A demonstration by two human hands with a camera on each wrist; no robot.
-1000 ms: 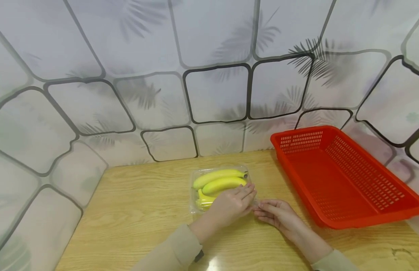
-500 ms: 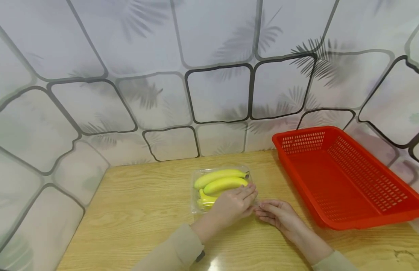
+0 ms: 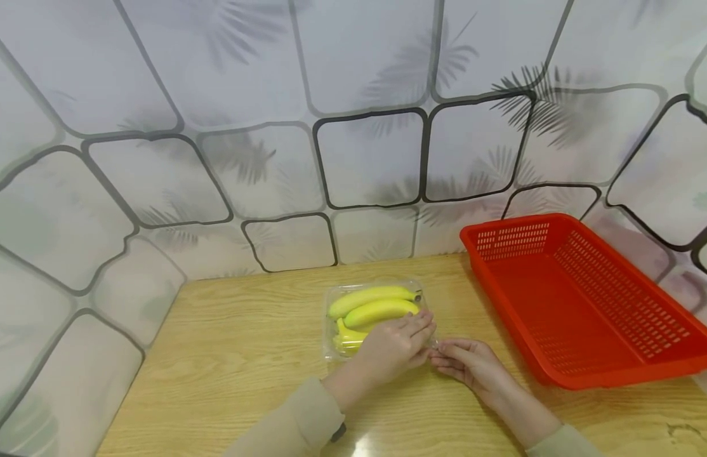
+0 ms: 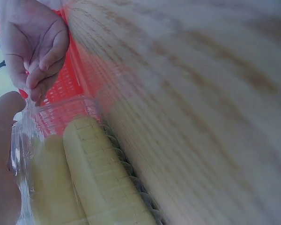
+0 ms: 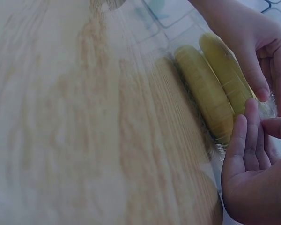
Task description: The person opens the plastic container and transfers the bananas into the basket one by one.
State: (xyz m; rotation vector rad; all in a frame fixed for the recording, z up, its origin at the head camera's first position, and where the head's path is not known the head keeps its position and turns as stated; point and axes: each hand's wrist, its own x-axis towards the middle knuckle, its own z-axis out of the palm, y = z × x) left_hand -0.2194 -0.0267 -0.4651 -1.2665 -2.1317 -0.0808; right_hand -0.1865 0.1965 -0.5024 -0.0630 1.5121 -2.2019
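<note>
A clear plastic clamshell container (image 3: 327, 346) with several yellow bananas (image 3: 382, 311) inside lies on the wooden table. My left hand (image 3: 390, 343) rests across the right end of its lid, fingers extended, covering the near right part of the box. At the box's right edge, my right hand (image 3: 470, 365) pinches the thin plastic rim between thumb and fingers. The left wrist view has that right hand (image 4: 35, 51) at the far end of the ridged container (image 4: 84, 105). Both hands nearly meet at the box's corner in the right wrist view, beside the bananas (image 5: 203, 89).
A red plastic basket (image 3: 559, 311) with slotted walls stands on the right, close beside my right hand. The wood-grain tabletop (image 3: 233, 355) extends left and in front. A wall covering (image 3: 365, 158) with a tile and leaf pattern rises behind.
</note>
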